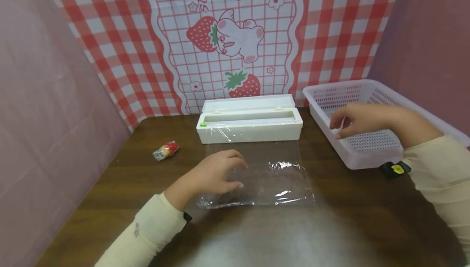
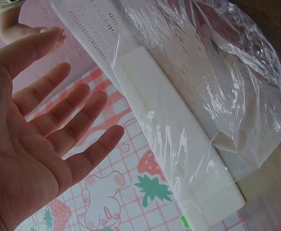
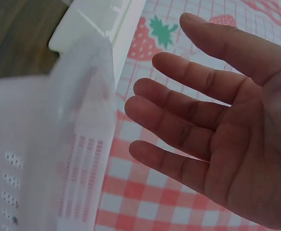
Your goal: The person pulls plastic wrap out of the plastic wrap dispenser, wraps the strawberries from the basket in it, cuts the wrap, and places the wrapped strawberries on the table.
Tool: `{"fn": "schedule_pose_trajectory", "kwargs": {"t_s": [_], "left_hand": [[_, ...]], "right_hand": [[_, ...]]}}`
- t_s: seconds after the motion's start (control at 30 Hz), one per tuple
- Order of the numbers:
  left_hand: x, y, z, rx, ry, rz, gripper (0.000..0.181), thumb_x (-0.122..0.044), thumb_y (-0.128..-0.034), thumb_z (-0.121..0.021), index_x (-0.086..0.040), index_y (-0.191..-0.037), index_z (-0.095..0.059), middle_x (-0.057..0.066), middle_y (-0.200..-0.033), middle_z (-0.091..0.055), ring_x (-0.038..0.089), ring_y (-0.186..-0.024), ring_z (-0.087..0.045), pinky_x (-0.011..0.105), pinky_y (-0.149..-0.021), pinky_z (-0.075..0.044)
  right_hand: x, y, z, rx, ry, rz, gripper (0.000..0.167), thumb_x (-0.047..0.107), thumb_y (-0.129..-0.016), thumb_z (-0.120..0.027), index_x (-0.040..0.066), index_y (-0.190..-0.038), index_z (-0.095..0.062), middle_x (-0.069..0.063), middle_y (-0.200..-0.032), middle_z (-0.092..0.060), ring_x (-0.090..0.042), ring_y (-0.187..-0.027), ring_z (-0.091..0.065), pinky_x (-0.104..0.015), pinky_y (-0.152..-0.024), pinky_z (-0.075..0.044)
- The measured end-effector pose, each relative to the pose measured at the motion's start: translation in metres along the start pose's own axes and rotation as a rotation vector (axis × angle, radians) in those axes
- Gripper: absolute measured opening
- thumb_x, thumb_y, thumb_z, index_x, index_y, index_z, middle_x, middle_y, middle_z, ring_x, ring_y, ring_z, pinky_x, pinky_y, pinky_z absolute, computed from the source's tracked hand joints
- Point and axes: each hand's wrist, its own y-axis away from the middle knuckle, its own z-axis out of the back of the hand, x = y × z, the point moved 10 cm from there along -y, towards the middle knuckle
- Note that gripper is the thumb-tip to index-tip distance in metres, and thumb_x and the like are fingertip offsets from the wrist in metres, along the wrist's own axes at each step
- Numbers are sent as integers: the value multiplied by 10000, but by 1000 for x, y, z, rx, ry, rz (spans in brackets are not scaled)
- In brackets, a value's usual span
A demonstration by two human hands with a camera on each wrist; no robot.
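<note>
A sheet of clear plastic film (image 1: 271, 181) lies on the table in front of a white box (image 1: 253, 133) whose lid stands raised; the film reaches up to the box. Over the film's left part is my left hand (image 1: 214, 173), fingers relaxed and apart, holding nothing; the left wrist view shows its empty palm (image 2: 30, 139) beside the film (image 2: 217, 72). My right hand (image 1: 371, 120) is above the left side of a white plastic basket (image 1: 352, 159), and in the right wrist view its fingers (image 3: 179, 130) are spread with nothing in them.
A small wrapped item (image 1: 166, 151), red, yellow and blue, lies on the table's left side. Behind the box hangs a red-and-white checked cloth (image 1: 330, 34) with strawberries. Pink cloth (image 1: 55, 95) hangs at the left and right. The basket stands at the back right.
</note>
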Motion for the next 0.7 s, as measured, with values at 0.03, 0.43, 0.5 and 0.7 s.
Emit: {"fn": "schedule_pose_trajectory", "kwargs": {"t_s": [0.03, 0.43, 0.5, 0.7], "left_hand": [[-1, 0, 0, -1, 5, -1, 400, -283, -800, -792, -86, -1128, -675, 32, -1147, -607, 196, -1057, -596, 361, -924, -492], [0, 6, -8, 24, 45, 33, 385, -302, -814, -783, -112, -1131, -676, 9, -1170, -596, 183, -1072, -589, 362, -924, -493], [0, 6, -9, 27, 44, 34, 385, -307, -814, -782, -114, -1131, -678, 8, -1177, -595, 180, -1079, -587, 360, -928, -492], [-3, 3, -7, 7, 44, 1, 373, -303, -812, -784, -107, -1114, -685, 22, -1168, -599, 186, -1071, -591, 358, -919, -497]], "right_hand": [[-3, -1, 1, 7, 4, -5, 272, 207, -835, -771, 45, -1034, -681, -5, -973, -664, -164, -885, -621, -350, -754, -541], [-60, -9, 6, 103, 31, -165, 285, 212, -841, -759, 19, -1024, -659, -27, -903, -605, -181, -816, -540, -357, -707, -516], [-73, -10, 8, 122, 14, -195, 330, 236, -852, -750, -7, -1051, -649, -37, -927, -620, -202, -851, -552, -388, -726, -532], [-116, -9, 16, 165, -205, -308, 483, 262, -936, -650, -124, -1207, -544, -56, -1002, -635, -238, -923, -575, -443, -798, -552]]}}
